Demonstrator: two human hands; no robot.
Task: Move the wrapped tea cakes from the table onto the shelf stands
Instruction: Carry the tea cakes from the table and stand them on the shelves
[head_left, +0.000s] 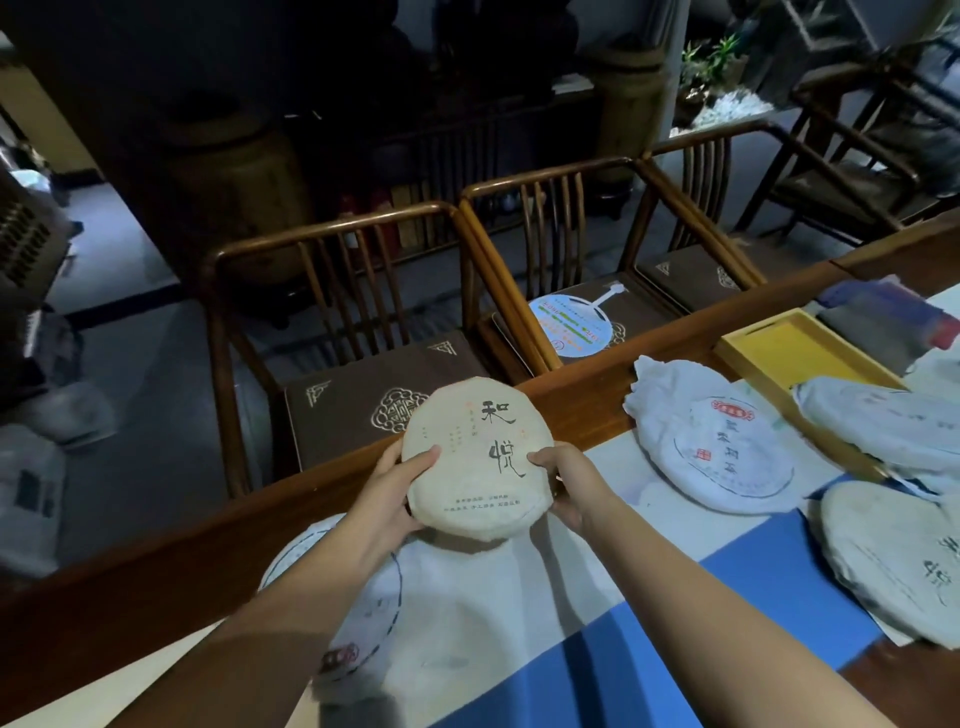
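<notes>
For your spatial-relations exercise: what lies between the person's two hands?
In the head view, a beige wrapped tea cake, gripped by the left hand and right hand on opposite edges.

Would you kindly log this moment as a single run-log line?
phase: lift | held: beige tea cake, above table | left hand: grips left edge | right hand: grips right edge | shelf stands: not in view

The round cream paper-wrapped tea cake (478, 462) carries 2 large black brush characters and small faint orange and grey print. A white-wrapped round tea cake (727, 447) bears a red label, blue characters and a thin dark ring. The reddish-brown wooden desk (582, 400) has a mat in white and bright blue blocks (649, 613). A yellow wooden tray (800, 348) sits beyond. The dark brown chair cushion (363, 405) shows pale corner motifs and a round medallion.
</notes>
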